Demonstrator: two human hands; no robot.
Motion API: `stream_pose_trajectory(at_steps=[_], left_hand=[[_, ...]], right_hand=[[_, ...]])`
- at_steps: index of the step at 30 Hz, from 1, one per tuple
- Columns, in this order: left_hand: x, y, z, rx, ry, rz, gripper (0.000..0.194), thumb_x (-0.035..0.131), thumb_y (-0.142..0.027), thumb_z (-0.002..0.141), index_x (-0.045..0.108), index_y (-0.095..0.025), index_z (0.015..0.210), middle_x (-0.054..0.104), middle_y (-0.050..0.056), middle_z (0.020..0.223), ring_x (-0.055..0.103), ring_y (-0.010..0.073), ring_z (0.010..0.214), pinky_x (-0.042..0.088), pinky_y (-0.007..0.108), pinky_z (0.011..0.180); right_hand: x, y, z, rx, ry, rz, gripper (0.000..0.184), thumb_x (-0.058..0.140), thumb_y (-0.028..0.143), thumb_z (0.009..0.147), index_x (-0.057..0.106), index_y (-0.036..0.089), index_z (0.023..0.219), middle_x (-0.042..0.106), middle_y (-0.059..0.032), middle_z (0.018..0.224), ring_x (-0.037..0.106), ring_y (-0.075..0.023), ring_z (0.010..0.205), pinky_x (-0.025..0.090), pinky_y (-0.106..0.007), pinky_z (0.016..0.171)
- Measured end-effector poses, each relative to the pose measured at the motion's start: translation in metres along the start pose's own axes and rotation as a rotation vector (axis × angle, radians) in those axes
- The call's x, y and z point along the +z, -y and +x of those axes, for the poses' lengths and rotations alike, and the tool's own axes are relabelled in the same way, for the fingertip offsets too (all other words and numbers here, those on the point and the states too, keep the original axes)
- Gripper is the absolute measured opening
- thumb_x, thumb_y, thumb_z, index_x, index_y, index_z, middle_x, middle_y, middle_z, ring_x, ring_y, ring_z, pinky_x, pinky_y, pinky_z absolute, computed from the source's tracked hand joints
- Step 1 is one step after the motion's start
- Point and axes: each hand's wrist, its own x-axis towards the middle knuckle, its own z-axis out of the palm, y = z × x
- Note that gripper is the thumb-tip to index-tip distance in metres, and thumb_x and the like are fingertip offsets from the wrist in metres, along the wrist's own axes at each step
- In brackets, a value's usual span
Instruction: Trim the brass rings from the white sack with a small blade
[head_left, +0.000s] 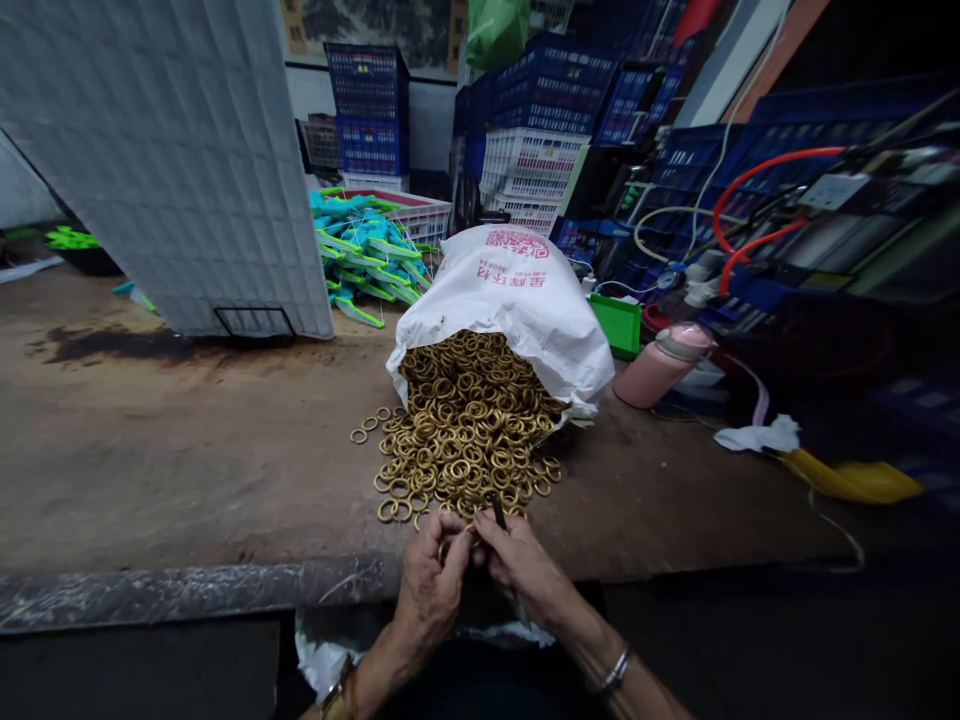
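Left hand (pixel 433 577) pinching a ring (pixel 442 549), right hand (pixel 523 567) gripping a dark tool (pixel 496 511) close by; apparently working the ring. Pile of rings (pixel 459 465) lying just beyond both hands on counter (pixel 247 470). Next move likely needing steady hold.

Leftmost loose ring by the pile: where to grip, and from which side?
Ring: probably best pinched by its outer rim, coming from above and the left. It appears to lie flat on the table, with bare surface to its left, while other rings and the pile crowd its right.
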Motion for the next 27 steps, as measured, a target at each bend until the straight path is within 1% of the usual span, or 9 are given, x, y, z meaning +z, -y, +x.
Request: stream_pose_trajectory(at_steps=[2, 5, 8, 13, 16, 19, 21, 23, 27], left_hand=[[-0.002, 0.0, 0.0, -0.034, 0.021, -0.037, 0.015, 0.049, -0.032, 0.079, 0.048, -0.017, 0.073, 0.053, -0.002, 0.063, 0.051, 0.0109, 0.059, 0.04, 0.022, 0.058], [-0.006, -0.001, 0.0, -0.153, 0.064, -0.087, 0.018, 0.05, -0.036, 0.077, 0.049, -0.018, 0.074, 0.047, -0.006, 0.055, 0.042, 0.0075, 0.048, 0.035, 0.019, 0.048], [-0.009, -0.003, -0.001, -0.236, 0.118, -0.136, 0.023, 0.05, -0.041, 0.077, 0.048, -0.017, 0.075, 0.043, -0.007, 0.052, 0.032, 0.0045, 0.039, 0.026, 0.017, 0.04], [-0.01, -0.005, -0.003, -0.315, 0.212, -0.278, 0.031, 0.05, -0.048, 0.075, 0.044, -0.018, 0.068, 0.041, -0.007, 0.051, 0.027, 0.0032, 0.036, 0.019, 0.016, 0.035], [-0.01, -0.001, -0.003, -0.325, 0.187, -0.337, 0.031, 0.05, -0.047, 0.075, 0.044, -0.018, 0.069, 0.041, -0.008, 0.052, 0.027, 0.0027, 0.035, 0.019, 0.016, 0.035], [-0.009, -0.001, -0.003, -0.3, 0.152, -0.313, 0.03, 0.051, -0.046, 0.076, 0.045, -0.017, 0.069, 0.041, -0.007, 0.053, 0.029, 0.0026, 0.037, 0.02, 0.016, 0.036], [-0.009, -0.003, -0.003, -0.265, 0.137, -0.286, 0.03, 0.051, -0.046, 0.075, 0.045, -0.017, 0.069, 0.042, -0.006, 0.054, 0.03, 0.003, 0.038, 0.022, 0.016, 0.037], [-0.009, -0.005, -0.004, -0.235, 0.125, -0.261, 0.03, 0.051, -0.046, 0.075, 0.044, -0.017, 0.069, 0.044, -0.006, 0.055, 0.032, 0.0036, 0.04, 0.024, 0.016, 0.039], [-0.009, -0.004, -0.004, -0.213, 0.117, -0.226, 0.029, 0.051, -0.045, 0.076, 0.044, -0.018, 0.069, 0.044, -0.005, 0.056, 0.031, 0.0044, 0.042, 0.024, 0.017, 0.04]], right_hand=[[0.0, 0.001, 0.0, -0.015, -0.014, -0.008, 0.037, 0.044, 0.056, 0.073, 0.042, 0.02, 0.069, 0.041, 0.0084, 0.052, 0.02, -0.0027, 0.033, 0.016, -0.018, 0.032], [-0.001, 0.006, 0.0, -0.156, -0.088, -0.117, 0.03, 0.048, 0.047, 0.073, 0.043, 0.019, 0.063, 0.037, 0.0078, 0.051, 0.028, -0.0045, 0.041, 0.026, -0.017, 0.04], [0.001, 0.012, -0.001, -0.284, -0.149, -0.271, 0.025, 0.049, 0.038, 0.073, 0.048, 0.017, 0.061, 0.042, 0.0048, 0.056, 0.038, -0.0079, 0.054, 0.033, -0.019, 0.052], [0.0, 0.014, -0.001, -0.36, -0.109, -0.381, 0.025, 0.041, 0.035, 0.08, 0.054, 0.017, 0.07, 0.051, 0.0024, 0.062, 0.046, -0.0106, 0.061, 0.036, -0.021, 0.059], [-0.005, 0.011, -0.001, -0.389, -0.178, -0.457, 0.026, 0.035, 0.034, 0.083, 0.054, 0.017, 0.075, 0.052, 0.0015, 0.062, 0.047, -0.0112, 0.059, 0.036, -0.021, 0.058], [-0.009, 0.008, -0.004, -0.458, -0.203, -0.707, 0.018, 0.036, 0.025, 0.081, 0.053, 0.018, 0.078, 0.054, 0.0001, 0.065, 0.048, -0.0119, 0.06, 0.034, -0.021, 0.058], [-0.008, 0.006, -0.007, -0.493, -0.166, -0.871, 0.016, 0.038, 0.014, 0.074, 0.052, 0.019, 0.079, 0.056, -0.0003, 0.068, 0.049, -0.0122, 0.061, 0.032, -0.021, 0.058], [-0.006, 0.004, -0.009, -0.501, -0.145, -0.983, 0.022, 0.038, 0.006, 0.065, 0.051, 0.019, 0.077, 0.057, -0.0001, 0.067, 0.05, -0.0123, 0.062, 0.03, -0.021, 0.058], [-0.003, 0.001, -0.008, -0.496, -0.136, -1.098, 0.027, 0.036, 0.004, 0.057, 0.048, 0.019, 0.076, 0.057, -0.0005, 0.066, 0.049, -0.013, 0.06, 0.027, -0.022, 0.056]])
